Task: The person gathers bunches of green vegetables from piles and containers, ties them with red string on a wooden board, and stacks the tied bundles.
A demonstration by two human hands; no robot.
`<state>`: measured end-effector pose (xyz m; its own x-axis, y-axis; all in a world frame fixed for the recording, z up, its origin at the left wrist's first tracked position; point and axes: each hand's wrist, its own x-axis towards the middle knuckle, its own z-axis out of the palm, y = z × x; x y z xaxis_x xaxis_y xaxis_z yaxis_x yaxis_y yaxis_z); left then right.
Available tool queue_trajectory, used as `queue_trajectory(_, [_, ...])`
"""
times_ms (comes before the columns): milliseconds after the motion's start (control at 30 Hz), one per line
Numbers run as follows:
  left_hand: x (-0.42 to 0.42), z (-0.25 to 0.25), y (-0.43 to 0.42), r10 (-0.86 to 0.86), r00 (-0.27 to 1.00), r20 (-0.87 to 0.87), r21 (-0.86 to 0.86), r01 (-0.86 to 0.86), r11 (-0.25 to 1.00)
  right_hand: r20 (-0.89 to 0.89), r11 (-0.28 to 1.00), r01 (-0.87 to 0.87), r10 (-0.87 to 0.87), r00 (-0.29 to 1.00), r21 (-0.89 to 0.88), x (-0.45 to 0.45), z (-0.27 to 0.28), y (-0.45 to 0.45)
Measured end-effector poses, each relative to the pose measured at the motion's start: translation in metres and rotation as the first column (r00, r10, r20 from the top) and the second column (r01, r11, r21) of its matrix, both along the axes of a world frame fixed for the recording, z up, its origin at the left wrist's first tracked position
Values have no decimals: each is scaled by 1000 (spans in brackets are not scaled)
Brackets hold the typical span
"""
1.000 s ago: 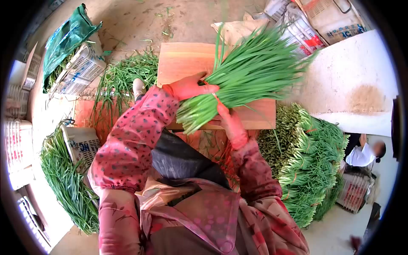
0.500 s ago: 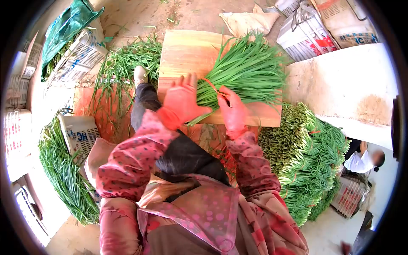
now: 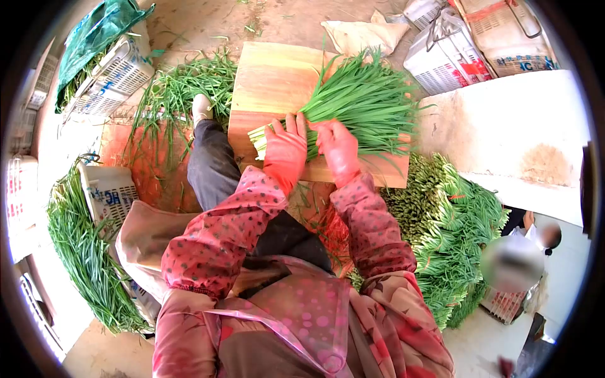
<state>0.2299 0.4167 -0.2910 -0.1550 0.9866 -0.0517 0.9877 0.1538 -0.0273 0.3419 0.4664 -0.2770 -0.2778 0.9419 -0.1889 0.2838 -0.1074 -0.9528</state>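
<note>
A bunch of long green stalks (image 3: 362, 104) lies across the wooden board (image 3: 268, 69), its pale cut ends to the left and its leaves fanned to the right. My left hand (image 3: 287, 148), in an orange-red glove, rests on the bunch near the cut ends with its fingers apart. Close beside it, my right hand (image 3: 337, 148), gloved alike, is closed at the middle of the bunch. An orange-red tie showed there earlier; now the gloves mostly cover that spot, and what the right fingers pinch is too small to tell.
Stacked bundles (image 3: 457, 233) stand right of the board. Loose stalks (image 3: 183, 94) lie by my foot on the left. Baskets of greens (image 3: 88, 246) are at the left, with more white baskets (image 3: 444, 57) at the upper right. Another person (image 3: 548, 236) is at the far right.
The bunch was lifted and tilted, then came down onto the board. My left hand has shifted right and turned on the bunch, while my right hand has closed beside it.
</note>
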Motion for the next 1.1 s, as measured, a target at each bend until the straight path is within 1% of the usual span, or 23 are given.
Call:
queue_trajectory(33, [-2,3,0,-12,1000,-23,-17,12,1000,3,1000,1,-1,1000,3,1,4,3])
queue_trajectory(100, [-5,14,3,-19,999,-39,-26,18,999,-173,987,71,-96,980,-146,3,18,8])
queue_trajectory(167, [-16,28,6,-106,992,63,-143,115,983,-155,988,47,-70,985,-149,-1,35,2])
queue_trajectory(267, [-37,56,10,-251,939,234,-64,273,960,-181,998,48,-41,983,33,-2,54,-2])
queue_trajectory(300, [-47,73,13,-246,939,240,-69,270,960,-177,999,44,-38,983,27,-4,62,0])
queue_trajectory(367, [-68,105,25,-313,708,633,-40,434,900,-40,939,23,-10,999,344,-11,78,5])
queue_trajectory(400, [-79,110,35,-329,665,671,-69,497,865,88,926,7,-44,995,376,-14,82,10])
queue_trajectory(433, [-87,106,46,-321,668,672,-73,491,868,88,928,1,-36,995,372,-17,77,18])
queue_trajectory(500, [-102,98,68,-262,588,765,-182,587,789,441,805,-139,-164,883,577,-29,56,44])
queue_trajectory(533, [-106,92,74,-306,722,620,-187,515,837,516,778,-190,-193,835,599,-35,43,55])
queue_trajectory(567, [-107,91,73,-303,724,620,-190,514,837,515,780,-190,-190,836,596,-36,22,68])
queue_trajectory(600, [-107,91,71,-339,842,421,38,357,933,616,812,-259,-149,774,522,-35,-3,84])
queue_trajectory(633, [-105,91,67,-294,932,210,298,225,928,706,841,-318,-103,700,438,-33,-22,98])
queue_trajectory(667, [-91,96,52,-141,924,356,352,8,936,706,843,-316,-102,701,435,-31,-32,110])
queue_trajectory(700, [-79,76,33,-167,840,516,544,-170,822,655,877,-255,-85,751,407,-29,-40,121])
queue_trajectory(733, [-58,64,17,-160,630,760,509,-424,749,599,907,-197,-73,797,372,-27,-46,130])
queue_trajectory(767, [-45,49,1,-81,425,902,324,-538,778,600,908,-198,-71,797,371,-25,-50,136])
queue_trajectory(800, [-35,8,-6,-92,270,958,241,-591,770,567,915,-206,-29,823,347,-24,-54,142])
queue_trajectory(833, [-28,-2,-8,-91,270,959,241,-598,765,533,921,-220,15,846,323,-25,-55,146])
queue_trajectory(900, [-14,-7,-11,74,-206,976,-193,-655,731,527,929,-220,33,849,297,-23,-56,142])
queue_trajectory(967, [-10,-8,-10,101,-201,974,-204,-606,769,406,933,-171,30,914,316,-20,-61,140])
queue_trajectory(1033, [-5,-11,-6,75,-53,996,-91,-672,735,426,932,-172,21,905,320,-20,-63,142])
queue_trajectory(1100, [-4,-17,-5,65,-59,996,-88,-649,756,442,932,-163,4,897,324,-19,-66,142])
